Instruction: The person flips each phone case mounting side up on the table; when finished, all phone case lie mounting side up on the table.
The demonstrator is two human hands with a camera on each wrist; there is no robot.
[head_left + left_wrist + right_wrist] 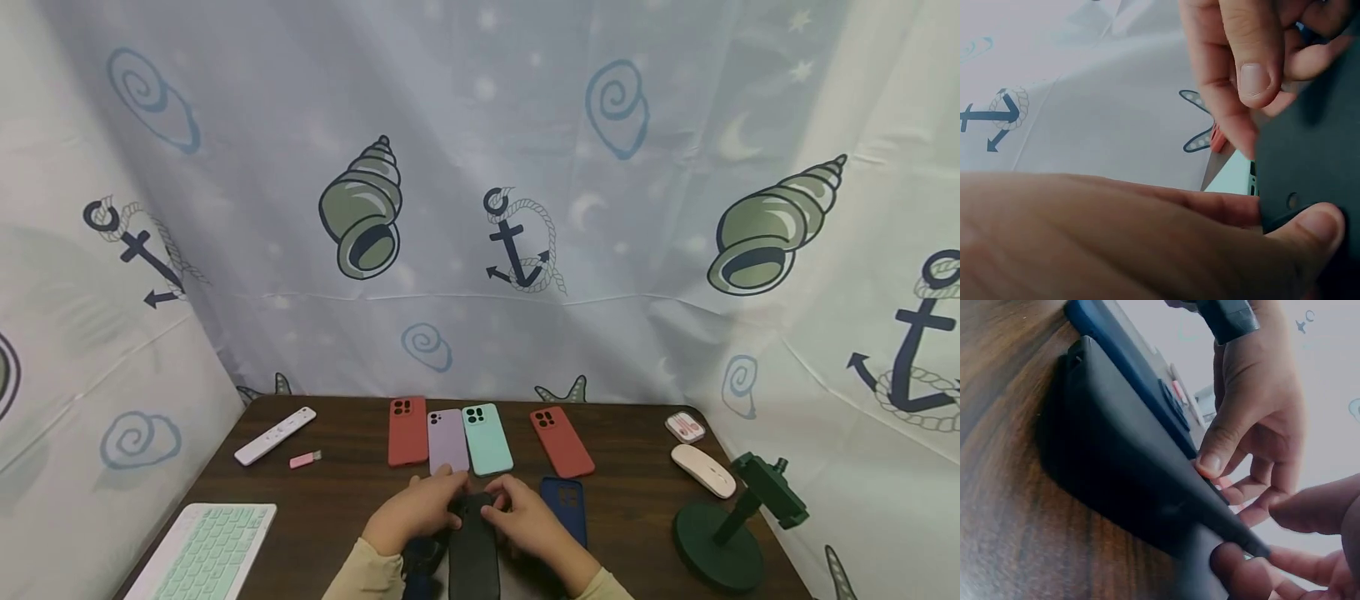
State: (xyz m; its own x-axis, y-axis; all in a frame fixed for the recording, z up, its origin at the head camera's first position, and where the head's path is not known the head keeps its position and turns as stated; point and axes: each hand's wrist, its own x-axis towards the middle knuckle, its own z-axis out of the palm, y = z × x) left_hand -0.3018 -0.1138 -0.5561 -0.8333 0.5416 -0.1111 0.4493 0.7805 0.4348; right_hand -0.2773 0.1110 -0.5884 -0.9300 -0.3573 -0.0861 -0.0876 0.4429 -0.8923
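Note:
Both hands are on a black phone case (474, 554) at the front middle of the table. My left hand (420, 510) pinches its left upper edge; in the left wrist view that thumb (1319, 226) presses the case beside a small round hole. My right hand (523, 518) holds the upper right corner, its fingertips (1235, 565) on both sides of the edge in the right wrist view. One end of the case is tilted up off the wood there. A dark blue case (1129, 369) lies just beyond it.
Behind the hands lie red (407, 433), lilac (448, 437), mint (487, 439) and another red (562, 442) phone case; a blue one (566, 508) is right. Keyboard (213, 550), remote (275, 436) and pink USB stick (303, 460) lie left; mouse (703, 470) and green stand (720, 546) right.

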